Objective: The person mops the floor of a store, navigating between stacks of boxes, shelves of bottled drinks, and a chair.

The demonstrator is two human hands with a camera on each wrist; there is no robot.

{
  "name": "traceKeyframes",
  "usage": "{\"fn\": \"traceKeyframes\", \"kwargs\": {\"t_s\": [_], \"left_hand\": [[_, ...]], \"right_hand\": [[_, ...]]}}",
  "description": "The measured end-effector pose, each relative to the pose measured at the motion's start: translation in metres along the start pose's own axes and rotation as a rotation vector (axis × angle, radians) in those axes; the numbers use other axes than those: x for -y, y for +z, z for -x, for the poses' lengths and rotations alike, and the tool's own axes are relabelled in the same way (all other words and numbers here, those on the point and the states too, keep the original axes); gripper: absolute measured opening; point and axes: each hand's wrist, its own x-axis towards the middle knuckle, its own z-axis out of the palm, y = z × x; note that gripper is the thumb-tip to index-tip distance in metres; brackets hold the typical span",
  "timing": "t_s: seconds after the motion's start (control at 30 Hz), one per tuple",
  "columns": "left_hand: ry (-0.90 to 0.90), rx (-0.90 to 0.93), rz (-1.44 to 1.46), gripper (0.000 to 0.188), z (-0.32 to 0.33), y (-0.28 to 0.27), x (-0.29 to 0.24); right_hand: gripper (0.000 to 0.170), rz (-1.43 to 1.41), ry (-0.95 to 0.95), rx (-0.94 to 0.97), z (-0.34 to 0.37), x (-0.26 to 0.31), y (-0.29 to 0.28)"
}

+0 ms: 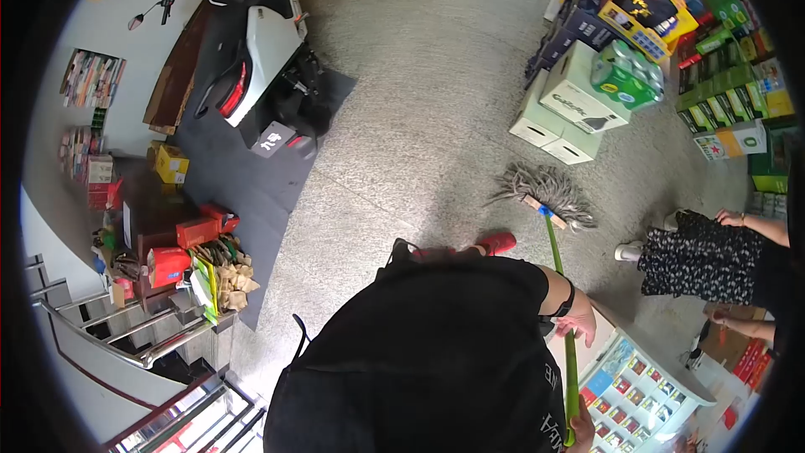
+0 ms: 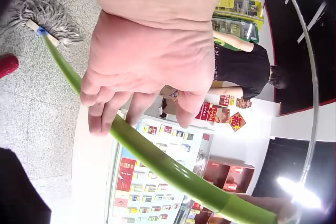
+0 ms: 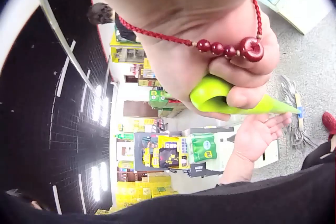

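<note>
A mop with a long green handle (image 1: 572,377) slants from the body to the floor. Its grey string head (image 1: 553,189) lies spread on the speckled floor, joined by a blue socket. My right hand (image 3: 236,71), with a red beaded bracelet at the wrist, curls its fingers round the hollow top end of the handle. Lower on the shaft is my left hand (image 2: 152,56), its fingers extended and lying against the handle without wrapping it. The left palm also shows in the right wrist view, beyond the handle.
Stacked cartons (image 1: 570,105) with a green drink pack (image 1: 625,75) stand beyond the mop head. A person in a patterned skirt (image 1: 700,256) is at the right, near a glass display counter (image 1: 633,394). A white scooter (image 1: 268,54) is parked on a dark mat, above metal railings (image 1: 151,352).
</note>
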Motion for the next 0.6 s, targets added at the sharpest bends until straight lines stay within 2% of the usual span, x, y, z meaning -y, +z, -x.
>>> {"fn": "traceKeyframes", "kwargs": {"t_s": [0.07,0.1,0.2,0.33,0.37,0.4,0.43,0.47,0.5,0.53,0.6], "left_hand": [[-0.035,-0.102,-0.021,0.080,-0.014,-0.017,-0.018],[-0.022,-0.226,0.015,0.072,-0.015,-0.026,-0.026],[-0.017,-0.282,-0.029,0.074,-0.037,-0.071,-0.056],[0.120,-0.371,0.049,0.055,-0.051,-0.124,-0.095],[0.095,-0.422,0.188,0.047,-0.088,-0.138,-0.104],[0.090,-0.419,0.181,0.047,-0.093,-0.142,-0.118],[0.110,-0.414,0.246,0.046,-0.094,-0.148,-0.132],[0.131,-0.409,0.306,0.046,-0.096,-0.153,-0.145],[0.148,-0.420,0.333,0.057,-0.096,-0.159,-0.156],[0.151,-0.420,0.321,0.057,-0.092,-0.169,-0.170],[0.123,-0.263,0.247,0.084,-0.090,-0.184,-0.207]], "right_hand": [[0.057,0.002,-0.024,-0.042,-0.016,-0.006,-0.022],[0.057,0.001,-0.042,-0.059,-0.029,-0.006,-0.031],[0.057,0.029,-0.086,-0.096,-0.065,0.006,-0.068],[0.056,0.056,-0.128,-0.139,-0.088,0.058,-0.122],[0.055,0.054,-0.022,-0.045,-0.083,0.097,-0.132],[0.054,0.043,0.079,0.048,-0.083,0.120,-0.142],[0.054,0.288,-0.096,0.050,-0.098,0.105,-0.177],[0.053,0.162,-0.120,0.026,-0.104,0.107,-0.193],[0.047,0.050,0.020,0.013,-0.100,0.125,-0.206],[0.042,-0.058,0.157,0.007,-0.098,0.149,-0.219],[0.042,-0.062,0.174,0.000,-0.109,0.173,-0.252]]}}
